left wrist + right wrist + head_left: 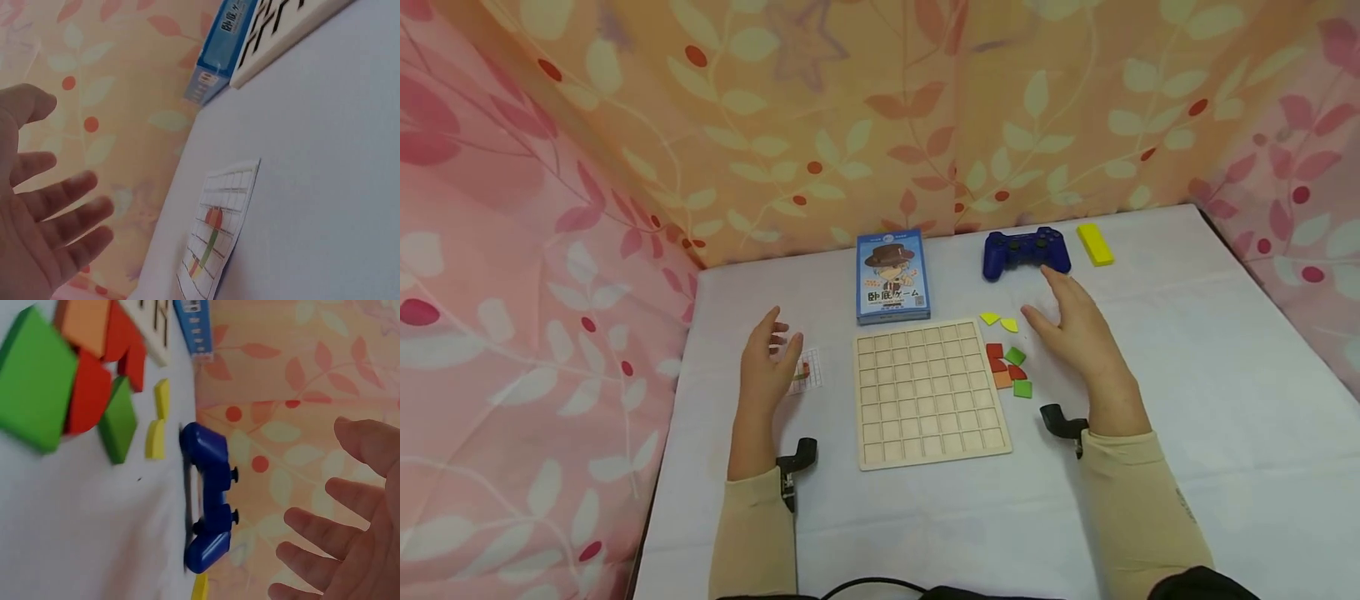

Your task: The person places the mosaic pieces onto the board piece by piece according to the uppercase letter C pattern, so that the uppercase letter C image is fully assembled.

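Wooden grid board [929, 392], pale, empty squares, between left hand [769, 367] and right hand [1075, 333], fingers spread, holding nothing.

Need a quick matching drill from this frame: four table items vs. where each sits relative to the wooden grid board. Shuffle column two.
Items:
1. blue card box
2. pattern card
3. coloured tiles
4. yellow block

Places:
A. far right, beside the blue gamepad
B. just behind the wooden grid board
C. left of the board, by the left hand
D. right of the board, by the right hand

Pairs: 1-B, 2-C, 3-D, 4-A
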`<state>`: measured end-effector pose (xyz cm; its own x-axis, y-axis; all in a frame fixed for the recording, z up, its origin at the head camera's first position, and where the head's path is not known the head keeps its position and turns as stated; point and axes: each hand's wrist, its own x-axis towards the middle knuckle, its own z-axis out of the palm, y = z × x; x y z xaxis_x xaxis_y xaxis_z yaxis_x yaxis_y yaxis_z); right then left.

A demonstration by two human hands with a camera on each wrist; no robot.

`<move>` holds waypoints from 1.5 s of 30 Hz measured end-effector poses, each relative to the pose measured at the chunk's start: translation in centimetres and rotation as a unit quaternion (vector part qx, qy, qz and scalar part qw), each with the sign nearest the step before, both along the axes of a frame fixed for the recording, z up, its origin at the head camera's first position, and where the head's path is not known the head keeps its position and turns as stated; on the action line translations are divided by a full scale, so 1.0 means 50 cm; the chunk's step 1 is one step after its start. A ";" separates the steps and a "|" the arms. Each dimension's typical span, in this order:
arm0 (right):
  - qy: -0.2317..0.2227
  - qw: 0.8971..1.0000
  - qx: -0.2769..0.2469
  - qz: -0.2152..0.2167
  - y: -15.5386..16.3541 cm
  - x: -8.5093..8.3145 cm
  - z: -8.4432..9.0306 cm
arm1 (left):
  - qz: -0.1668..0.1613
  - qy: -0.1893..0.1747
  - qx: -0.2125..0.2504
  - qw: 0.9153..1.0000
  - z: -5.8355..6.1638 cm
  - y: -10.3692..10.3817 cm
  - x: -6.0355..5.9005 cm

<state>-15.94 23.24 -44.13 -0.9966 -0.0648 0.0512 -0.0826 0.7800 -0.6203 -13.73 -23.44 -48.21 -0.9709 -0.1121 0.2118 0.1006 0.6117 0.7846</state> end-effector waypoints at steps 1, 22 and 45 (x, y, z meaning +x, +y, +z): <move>-0.003 1.000 -0.009 -0.002 -0.004 -0.002 0.004 | -0.011 -0.012 0.022 1.000 0.002 0.001 0.001; 0.028 0.996 -0.059 0.055 -0.044 -0.039 -0.055 | -0.192 -0.216 0.150 0.946 -0.056 0.076 -0.010; -0.104 0.993 0.019 0.044 -0.023 -0.065 -0.104 | -0.174 -0.227 0.115 0.951 -0.082 0.093 -0.009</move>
<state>-19.20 22.10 -49.33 -0.9758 -0.1506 -0.1586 -0.0255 0.7985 -0.6014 -14.20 -18.78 -52.32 -0.9431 0.2396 -0.2304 -0.1168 0.4101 0.9045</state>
